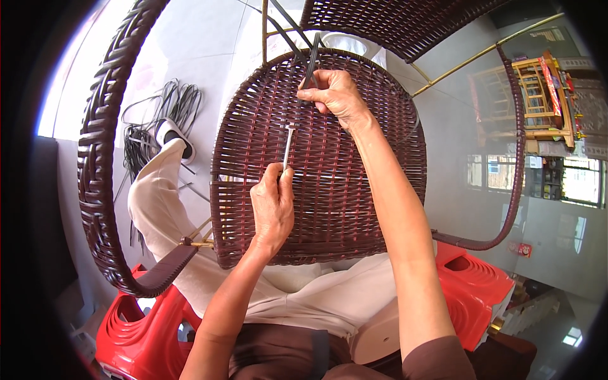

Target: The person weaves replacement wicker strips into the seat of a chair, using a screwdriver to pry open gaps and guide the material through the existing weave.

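A woven chair seat [342, 209] in dark brown and reddish strands lies in front of my lap. My left hand [272, 206] is closed around a thin metal tool [288, 149], whose shaft points away from me with its flat tip at the weave near the seat's middle. The tool's handle end is hidden in my fingers. Farther off, my right hand [335, 98] pinches dark flat weaving strips [312, 60] between thumb and fingers, above the far part of the seat. The strips' upper ends run toward the chair's back.
A thick braided armrest [98, 139] curves up on the left, a thinner one [518, 133] on the right. The woven backrest [399, 25] stands at the far side. Loose dark strips [180, 104] lie on the floor by my foot. Red plastic stools [142, 329] stand near me.
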Demonstrator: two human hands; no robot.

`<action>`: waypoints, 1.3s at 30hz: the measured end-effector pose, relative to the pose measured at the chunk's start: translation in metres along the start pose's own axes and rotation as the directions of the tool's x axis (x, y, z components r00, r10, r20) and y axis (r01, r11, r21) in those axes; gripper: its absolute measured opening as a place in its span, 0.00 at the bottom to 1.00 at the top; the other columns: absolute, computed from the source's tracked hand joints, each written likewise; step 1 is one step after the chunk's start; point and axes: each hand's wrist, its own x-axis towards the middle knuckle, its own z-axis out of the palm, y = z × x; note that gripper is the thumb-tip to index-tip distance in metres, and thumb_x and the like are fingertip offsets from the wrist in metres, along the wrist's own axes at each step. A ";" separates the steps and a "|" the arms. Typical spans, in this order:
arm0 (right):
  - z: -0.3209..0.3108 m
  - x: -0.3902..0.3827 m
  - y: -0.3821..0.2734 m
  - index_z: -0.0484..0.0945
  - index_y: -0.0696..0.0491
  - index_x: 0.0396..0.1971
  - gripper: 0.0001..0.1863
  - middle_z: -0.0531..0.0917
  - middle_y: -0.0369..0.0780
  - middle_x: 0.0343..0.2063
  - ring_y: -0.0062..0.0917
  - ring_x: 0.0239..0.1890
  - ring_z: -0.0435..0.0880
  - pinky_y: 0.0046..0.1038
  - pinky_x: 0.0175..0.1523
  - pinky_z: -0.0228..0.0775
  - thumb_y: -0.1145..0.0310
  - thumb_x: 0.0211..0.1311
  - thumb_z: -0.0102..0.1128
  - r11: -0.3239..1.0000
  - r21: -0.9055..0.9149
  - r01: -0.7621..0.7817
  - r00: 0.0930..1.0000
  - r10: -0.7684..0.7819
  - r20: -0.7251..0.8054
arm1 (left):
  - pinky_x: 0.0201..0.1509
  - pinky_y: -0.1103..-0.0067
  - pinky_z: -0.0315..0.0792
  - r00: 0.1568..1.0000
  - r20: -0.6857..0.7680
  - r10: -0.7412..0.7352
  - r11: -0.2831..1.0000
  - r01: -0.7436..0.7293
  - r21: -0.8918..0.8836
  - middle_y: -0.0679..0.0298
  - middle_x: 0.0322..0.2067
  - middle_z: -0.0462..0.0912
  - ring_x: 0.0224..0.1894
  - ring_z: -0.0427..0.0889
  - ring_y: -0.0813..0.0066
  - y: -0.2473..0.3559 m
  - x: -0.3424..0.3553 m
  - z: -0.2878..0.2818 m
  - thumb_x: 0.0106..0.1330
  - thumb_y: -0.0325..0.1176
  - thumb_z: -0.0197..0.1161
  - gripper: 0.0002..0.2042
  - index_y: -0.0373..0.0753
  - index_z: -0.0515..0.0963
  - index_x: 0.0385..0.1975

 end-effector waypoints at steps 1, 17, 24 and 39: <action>0.001 0.000 -0.001 0.78 0.56 0.21 0.05 0.76 0.32 0.16 0.09 0.12 0.68 0.11 0.14 0.60 0.78 0.42 0.66 1.000 0.000 -0.009 1.000 0.009 0.008 | 0.14 0.76 0.60 1.000 -0.011 0.027 1.000 -0.027 0.012 0.59 0.10 0.68 0.10 0.67 0.74 -0.001 0.000 0.000 0.65 0.30 0.51 0.07 0.32 0.69 0.32; 0.003 -0.002 0.000 0.76 0.59 0.22 0.05 0.77 0.35 0.18 0.14 0.15 0.74 0.14 0.16 0.67 0.82 0.43 0.62 0.996 -0.065 0.063 0.998 -0.065 -0.020 | 0.17 0.73 0.61 1.000 0.026 -0.004 0.999 0.003 0.039 0.52 0.13 0.69 0.11 0.68 0.67 0.000 -0.001 -0.001 0.64 0.28 0.50 0.06 0.31 0.69 0.33; -0.001 -0.001 -0.006 0.76 0.58 0.21 0.05 0.77 0.35 0.17 0.13 0.12 0.71 0.13 0.14 0.63 0.82 0.43 0.62 1.000 -0.024 -0.007 0.999 0.008 0.040 | 0.16 0.73 0.61 1.000 0.017 -0.002 1.000 0.001 0.017 0.53 0.13 0.69 0.11 0.68 0.67 -0.003 0.000 0.000 0.65 0.29 0.50 0.07 0.31 0.69 0.33; 0.001 -0.003 -0.008 0.75 0.58 0.21 0.05 0.78 0.36 0.18 0.12 0.12 0.71 0.12 0.12 0.62 0.80 0.43 0.62 0.992 -0.128 -0.022 0.997 0.031 0.068 | 0.16 0.75 0.62 1.000 0.025 -0.015 1.000 0.016 -0.013 0.56 0.13 0.70 0.11 0.69 0.69 0.001 0.000 -0.001 0.65 0.30 0.50 0.07 0.31 0.69 0.32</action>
